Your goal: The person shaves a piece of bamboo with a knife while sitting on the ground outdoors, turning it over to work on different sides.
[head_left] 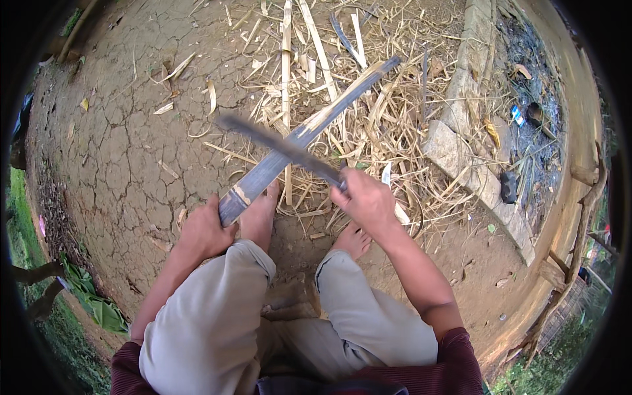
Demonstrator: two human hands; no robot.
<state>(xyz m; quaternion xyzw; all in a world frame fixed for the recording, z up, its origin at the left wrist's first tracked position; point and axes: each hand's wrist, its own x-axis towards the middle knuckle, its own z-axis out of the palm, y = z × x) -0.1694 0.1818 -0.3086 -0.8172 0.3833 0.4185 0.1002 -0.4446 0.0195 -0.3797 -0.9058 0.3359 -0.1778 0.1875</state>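
My left hand [203, 230] is closed round the near end of a split bamboo piece [265, 170], dark on its outside, with a pale ring at one joint. The bamboo slants away to the upper right, and pale bare wood shows along its far half. In my right hand [370, 201] is the handle of a long machete [283, 146]. Its blade, slightly smeared by motion, points to the upper left and crosses over the bamboo near the middle. Whether the edge touches the bamboo I cannot tell.
Pale shavings [388, 112] and long bamboo strips [287, 79] litter the cracked earth ahead, around my bare feet [259, 220]. At right, flat stones [454, 151] border an ashy patch [526, 79] holding a small black object [508, 187]. Green leaves [92, 296] lie at far left.
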